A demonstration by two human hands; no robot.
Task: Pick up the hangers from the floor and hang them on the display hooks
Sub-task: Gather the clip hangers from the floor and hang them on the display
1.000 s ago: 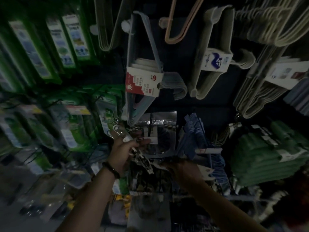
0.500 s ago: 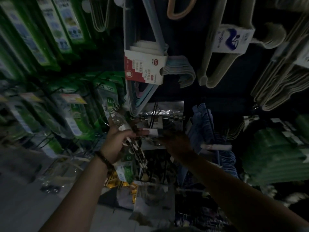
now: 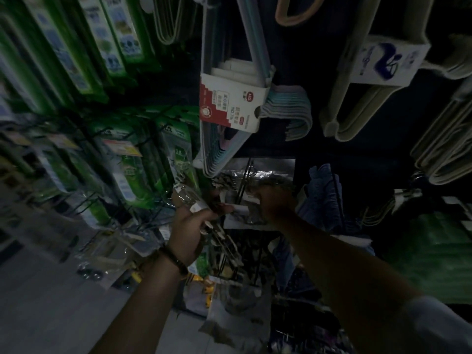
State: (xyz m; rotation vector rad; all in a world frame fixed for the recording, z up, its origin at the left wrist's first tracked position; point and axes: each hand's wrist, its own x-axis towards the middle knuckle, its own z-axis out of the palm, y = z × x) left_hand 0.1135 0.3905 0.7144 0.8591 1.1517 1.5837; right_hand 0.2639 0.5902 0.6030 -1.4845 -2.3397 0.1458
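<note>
At the rack, left hand (image 3: pixel 190 227) grip closed around clip hangers (image 3: pixel 222 236); right hand (image 3: pixel 274 205) grip unclear.

We note our right hand (image 3: pixel 274 205) has risen from below the silver packet (image 3: pixel 258 175) to reach its lower edge, while our left hand (image 3: pixel 190 228) (gripping clip hangers (image 3: pixel 219 233)) lifted slightly toward the hook (image 3: pixel 244 180).

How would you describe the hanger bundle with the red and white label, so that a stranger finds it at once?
Look at the dark display wall above the two hands. At its upper middle hangs a bundle of pale blue hangers, to the right of the green packets. Only this bundle carries a red and white cardboard label; the grey bundle beside it has a white and blue one.
</note>
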